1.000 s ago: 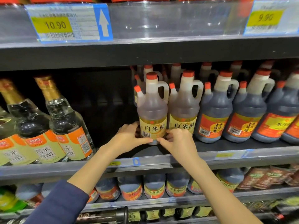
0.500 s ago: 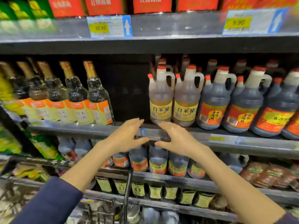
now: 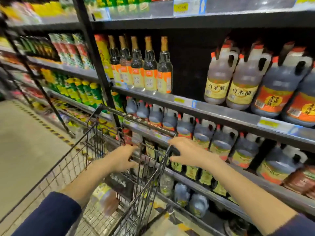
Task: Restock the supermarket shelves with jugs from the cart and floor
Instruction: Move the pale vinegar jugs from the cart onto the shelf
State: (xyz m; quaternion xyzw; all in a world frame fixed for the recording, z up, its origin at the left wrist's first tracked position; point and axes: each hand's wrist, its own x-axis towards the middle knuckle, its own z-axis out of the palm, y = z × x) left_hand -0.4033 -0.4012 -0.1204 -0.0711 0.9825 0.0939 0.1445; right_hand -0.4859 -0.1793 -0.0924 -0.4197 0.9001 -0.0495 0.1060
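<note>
Jugs (image 3: 217, 77) with yellow labels stand upright on the middle shelf (image 3: 221, 113), just beside orange-labelled jugs (image 3: 279, 89). What looks like another jug (image 3: 106, 198), blurred, lies in the cart (image 3: 85, 150). The left hand (image 3: 122, 158) hovers over the cart's wire back, fingers loosely spread, gripping nothing. The right hand (image 3: 190, 153) reaches with straight fingers to the cart's right corner; whether they touch it I cannot tell.
</note>
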